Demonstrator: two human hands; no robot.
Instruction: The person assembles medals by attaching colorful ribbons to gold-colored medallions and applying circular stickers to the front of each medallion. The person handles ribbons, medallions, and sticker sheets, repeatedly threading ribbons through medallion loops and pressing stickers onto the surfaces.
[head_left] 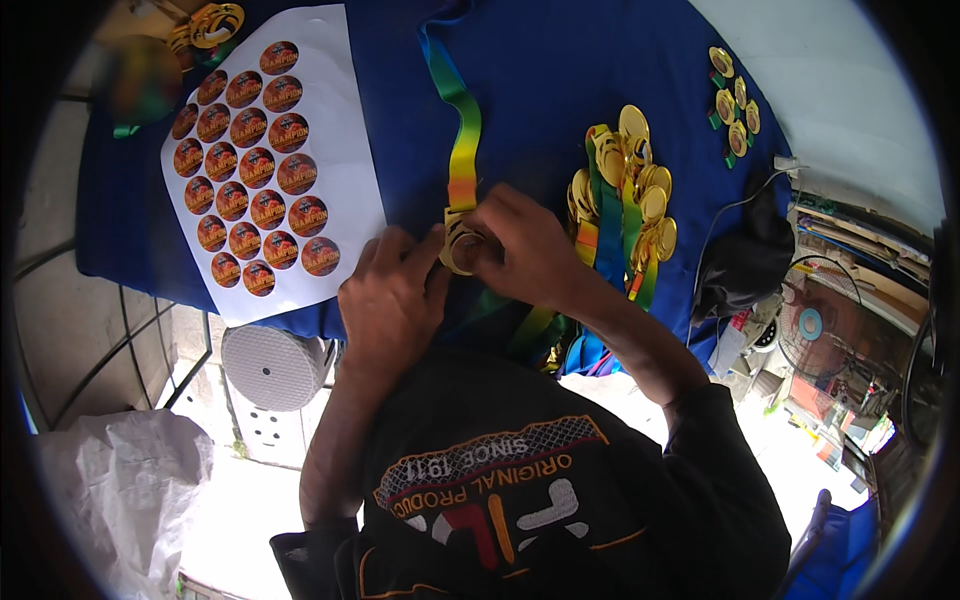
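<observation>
A gold medal (459, 252) lies on the blue cloth in front of me, its rainbow ribbon (466, 140) stretched away toward the far edge. My left hand (393, 300) grips the medal's left edge with closed fingers. Over its right side, my right hand (525, 247) is closed, fingertips pressed on the medal's face. A small dark reddish round patch shows under those fingertips; they partly hide it. To the left lies a white sheet (338, 130) bearing rows of round red-and-black stickers (268, 209).
Right of my hands, several gold medals (653, 205) are heaped with their ribbons. More medals (738, 138) lie at the far right, others (215, 25) at the far left. A black cloth bundle (738, 265) and a fan (812, 320) are on the right. A round speaker-like object (270, 368) stands below the left edge.
</observation>
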